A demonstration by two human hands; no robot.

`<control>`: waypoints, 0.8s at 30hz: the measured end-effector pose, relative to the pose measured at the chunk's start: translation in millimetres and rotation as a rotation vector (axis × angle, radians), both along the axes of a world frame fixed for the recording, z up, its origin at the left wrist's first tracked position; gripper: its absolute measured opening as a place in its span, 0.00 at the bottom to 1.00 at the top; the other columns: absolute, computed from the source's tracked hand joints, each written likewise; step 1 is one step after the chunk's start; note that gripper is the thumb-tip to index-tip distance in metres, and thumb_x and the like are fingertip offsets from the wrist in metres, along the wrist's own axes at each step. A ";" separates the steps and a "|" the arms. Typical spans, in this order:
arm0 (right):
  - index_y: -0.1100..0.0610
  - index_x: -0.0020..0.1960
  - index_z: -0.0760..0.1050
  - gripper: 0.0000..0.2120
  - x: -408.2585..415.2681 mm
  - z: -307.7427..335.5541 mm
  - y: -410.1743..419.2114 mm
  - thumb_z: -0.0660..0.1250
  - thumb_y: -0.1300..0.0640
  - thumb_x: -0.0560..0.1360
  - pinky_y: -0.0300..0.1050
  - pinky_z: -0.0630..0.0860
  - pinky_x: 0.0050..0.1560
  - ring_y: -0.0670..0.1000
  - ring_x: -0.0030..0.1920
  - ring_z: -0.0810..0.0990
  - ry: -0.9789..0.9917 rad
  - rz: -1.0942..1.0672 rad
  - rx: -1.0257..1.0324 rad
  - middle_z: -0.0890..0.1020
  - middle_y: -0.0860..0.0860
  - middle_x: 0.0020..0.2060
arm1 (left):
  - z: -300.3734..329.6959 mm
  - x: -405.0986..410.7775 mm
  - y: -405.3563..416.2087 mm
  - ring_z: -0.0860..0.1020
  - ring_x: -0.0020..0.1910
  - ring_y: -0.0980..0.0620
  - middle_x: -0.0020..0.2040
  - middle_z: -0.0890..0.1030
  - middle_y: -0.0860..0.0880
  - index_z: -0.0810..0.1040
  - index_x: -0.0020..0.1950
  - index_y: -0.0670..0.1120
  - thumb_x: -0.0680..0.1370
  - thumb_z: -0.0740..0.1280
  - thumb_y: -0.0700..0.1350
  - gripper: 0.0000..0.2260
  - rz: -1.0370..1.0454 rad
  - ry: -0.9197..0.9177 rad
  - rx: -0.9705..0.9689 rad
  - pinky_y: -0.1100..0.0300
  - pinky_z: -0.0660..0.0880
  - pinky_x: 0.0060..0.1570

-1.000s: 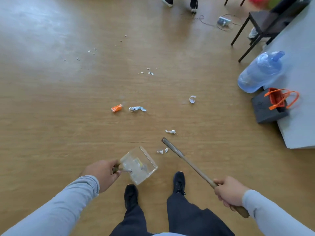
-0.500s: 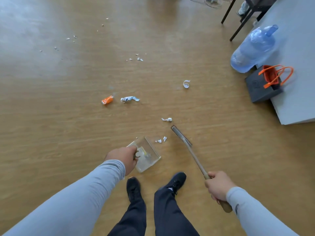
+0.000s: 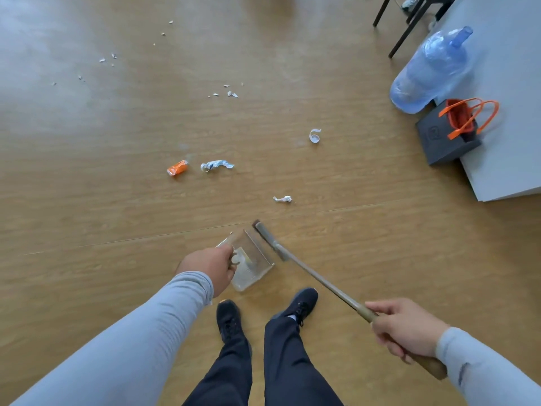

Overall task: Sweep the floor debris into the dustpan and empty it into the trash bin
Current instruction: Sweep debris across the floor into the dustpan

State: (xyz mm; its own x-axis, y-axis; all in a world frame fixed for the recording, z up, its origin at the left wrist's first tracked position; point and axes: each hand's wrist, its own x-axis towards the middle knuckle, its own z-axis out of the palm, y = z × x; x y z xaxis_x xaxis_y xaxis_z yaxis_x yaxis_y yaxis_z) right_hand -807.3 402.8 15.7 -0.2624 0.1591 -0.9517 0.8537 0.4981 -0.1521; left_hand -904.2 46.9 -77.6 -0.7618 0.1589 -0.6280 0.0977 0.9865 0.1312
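Note:
My left hand (image 3: 210, 265) grips the handle of a clear plastic dustpan (image 3: 254, 262) resting on the wooden floor just ahead of my shoes. My right hand (image 3: 405, 326) holds the wooden handle of a small broom (image 3: 310, 273), whose narrow head (image 3: 265, 231) lies against the dustpan's far right edge. Paper scraps lie inside the pan. Farther out on the floor are a crumpled white scrap (image 3: 282, 199), a blue-white wrapper (image 3: 216, 165), an orange wrapper (image 3: 177, 168), a curled white strip (image 3: 314, 135) and several tiny bits (image 3: 231, 93). No trash bin is in view.
A large blue water bottle (image 3: 430, 71) lies on its side at the right. Beside it stands a dark bag with orange handles (image 3: 450, 136), against a grey platform (image 3: 509, 112). Black chair legs (image 3: 401, 27) stand at the top right. My shoes (image 3: 301, 303) are under the dustpan.
The broom head has swept left to the dustpan's edge, and the two small scraps that lay between them are no longer on the floor. The dustpan has shifted slightly forward.

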 end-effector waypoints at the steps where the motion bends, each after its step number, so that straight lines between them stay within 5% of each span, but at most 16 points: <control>1: 0.52 0.77 0.66 0.30 -1.0 -2.1 -6.0 0.62 0.64 0.76 0.41 0.69 0.24 0.51 0.24 0.71 0.016 0.033 0.024 0.77 0.56 0.32 | 0.4 -0.5 -0.1 0.81 0.41 0.49 0.44 0.81 0.53 0.72 0.59 0.54 0.81 0.59 0.55 0.10 0.000 -0.001 0.001 0.55 0.80 0.41; 8: 0.53 0.75 0.69 0.25 -27.3 -33.8 -60.4 0.60 0.61 0.77 0.44 0.74 0.31 0.54 0.31 0.74 0.002 0.265 0.084 0.78 0.54 0.34 | -1.6 -2.5 -1.0 0.80 0.41 0.48 0.44 0.81 0.53 0.72 0.60 0.54 0.81 0.58 0.56 0.11 -0.006 -0.007 -0.003 0.54 0.80 0.41; 17: 0.52 0.76 0.67 0.30 -15.4 36.4 -23.4 0.63 0.65 0.75 0.40 0.68 0.23 0.51 0.24 0.71 -0.026 0.070 -0.047 0.76 0.57 0.33 | 11.8 21.3 -46.9 0.80 0.40 0.52 0.41 0.80 0.57 0.72 0.54 0.56 0.80 0.60 0.56 0.07 0.048 -0.005 0.052 0.56 0.80 0.40; 24: 0.55 0.73 0.70 0.25 -59.7 -3.9 -85.0 0.60 0.63 0.76 0.43 0.71 0.28 0.54 0.28 0.72 0.068 0.182 0.096 0.76 0.57 0.33 | 27.1 35.4 -120.7 0.79 0.42 0.54 0.44 0.80 0.59 0.72 0.59 0.59 0.80 0.60 0.59 0.10 0.152 0.025 0.029 0.57 0.79 0.43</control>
